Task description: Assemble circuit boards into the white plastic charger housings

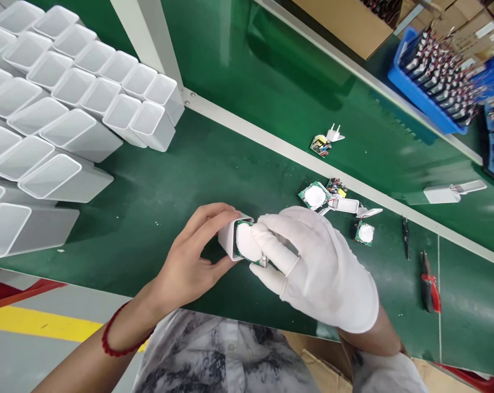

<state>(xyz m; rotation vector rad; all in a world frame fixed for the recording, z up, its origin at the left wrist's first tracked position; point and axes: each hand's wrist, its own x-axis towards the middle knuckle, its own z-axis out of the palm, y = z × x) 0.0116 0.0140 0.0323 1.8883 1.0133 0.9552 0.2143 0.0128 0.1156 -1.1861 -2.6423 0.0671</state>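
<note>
Left hand curled around the white case, its mouth facing the right hand, presumably for steadiness. Gloved right fingers, nearly closed, pinched the circuit board at that mouth. Similar casings stood beyond the left hand, probably within reach.

Left and upper left of the frame: rows of housings on the surface; centre: one housing, left hand at its left, right hand to its right, circuit board at its mouth. Right of centre, below the diagonal rail: loose boards near the right hand, then a tool, then pliers further right. Upper right, beyond the rail: a tray containing rows of parts, carton to its left.
</note>
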